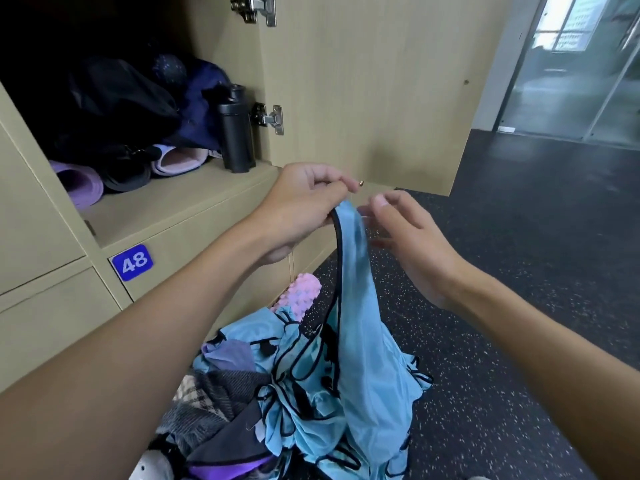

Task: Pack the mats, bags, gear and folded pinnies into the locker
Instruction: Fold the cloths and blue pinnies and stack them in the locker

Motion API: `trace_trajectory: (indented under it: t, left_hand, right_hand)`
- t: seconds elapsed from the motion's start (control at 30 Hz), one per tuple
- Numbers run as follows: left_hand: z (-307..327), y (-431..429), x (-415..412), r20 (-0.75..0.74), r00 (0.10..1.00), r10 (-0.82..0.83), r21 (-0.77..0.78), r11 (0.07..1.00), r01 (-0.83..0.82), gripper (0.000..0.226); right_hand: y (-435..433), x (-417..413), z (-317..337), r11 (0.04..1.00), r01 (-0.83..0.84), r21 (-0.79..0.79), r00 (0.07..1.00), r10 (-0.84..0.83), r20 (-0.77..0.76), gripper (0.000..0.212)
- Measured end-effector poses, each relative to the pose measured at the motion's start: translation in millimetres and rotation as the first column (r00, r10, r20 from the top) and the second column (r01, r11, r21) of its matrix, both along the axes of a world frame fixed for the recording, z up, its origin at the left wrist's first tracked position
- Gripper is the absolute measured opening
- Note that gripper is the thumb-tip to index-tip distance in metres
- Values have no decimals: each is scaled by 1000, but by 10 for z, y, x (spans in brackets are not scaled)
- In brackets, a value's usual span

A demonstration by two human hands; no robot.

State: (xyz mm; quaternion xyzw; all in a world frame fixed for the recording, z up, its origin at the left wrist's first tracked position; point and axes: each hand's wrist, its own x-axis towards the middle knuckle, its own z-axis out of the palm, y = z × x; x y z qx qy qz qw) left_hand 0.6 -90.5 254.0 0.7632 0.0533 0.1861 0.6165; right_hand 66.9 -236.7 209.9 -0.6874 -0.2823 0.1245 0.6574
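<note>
Hanging over the floor heap (221, 386) before the open locker (173, 199), the blue pinny (356, 341) is pinched at its strap by the left hand (304, 206), and its other strap is best taken by the spread right hand (412, 244) for an even fold.

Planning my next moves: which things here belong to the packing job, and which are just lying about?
Job: blue pinny pinched by left hand; pinny pile on floor; pink spiky roller; purple mats, dark bags, black bottle inside locker.
Lying about: number plate 48; door hinges; glass door.
</note>
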Motion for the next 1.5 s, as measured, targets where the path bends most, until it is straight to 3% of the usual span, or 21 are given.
trace_trajectory:
  t: [0.1, 0.2, 0.27, 0.37, 0.5, 0.67, 0.77, 0.83, 0.97, 1.1, 1.23, 1.4, 1.5]
  left_hand:
    - [38, 50, -134, -83, 970, -229, -26, 974, 227, 31]
    - [96, 165, -229, -118, 956, -268, 22, 962, 272, 32]
    - [114, 248, -248, -125, 970, -209, 31, 976, 214, 30]
    - [59, 317, -233, -135, 987, -84, 177, 978, 107, 23]
    - [-18, 258, -236, -190, 980, -60, 346, 930, 124, 16]
    - [1, 344, -192, 8, 988, 151, 486, 864, -136, 19]
    - [46, 466, -196, 169, 944, 284, 464, 822, -330, 18]
    - [48, 518, -201, 198, 922, 332, 445, 808, -386, 16]
    - [65, 426, -209, 109, 950, 292, 312, 898, -311, 11]
    - [117, 265, -254, -29, 994, 102, 410, 908, -81, 30]
    - [65, 320, -223, 33, 990, 136, 362, 922, -139, 24]
    - [49, 364, -284, -49, 998, 42, 457, 889, -15, 20]
    - [68, 389, -262, 30, 990, 138, 467, 874, -136, 19]
  right_hand:
    - [-18, 48, 1, 982, -131, 136, 963, 159, -220, 45]
    - [-18, 50, -6, 954, -285, 88, 940, 296, -168, 26]
    - [18, 40, -42, 963, -260, 67, 955, 267, -133, 14]
    - [94, 25, -54, 986, -164, 3, 986, 164, -25, 20]
    - [180, -30, -23, 995, -92, -26, 987, 95, 127, 20]
    - [232, -41, -78, 969, -224, -104, 973, 228, 31, 12]
    - [219, -6, -116, 965, -195, -177, 979, 203, 26, 16]
    - [215, 1, -98, 974, -145, -174, 986, 157, 61, 20]
    - [196, -17, -18, 996, -70, -58, 993, 76, 95, 24]
    - [202, -26, 24, 999, -41, -11, 985, 42, 169, 29]
    - [182, -9, 3, 997, -79, -20, 987, 81, 141, 26]
    - [152, -2, 0, 982, -153, -106, 976, 167, 137, 24]
    - [132, -1, 6, 971, -177, -163, 971, 199, 132, 26]
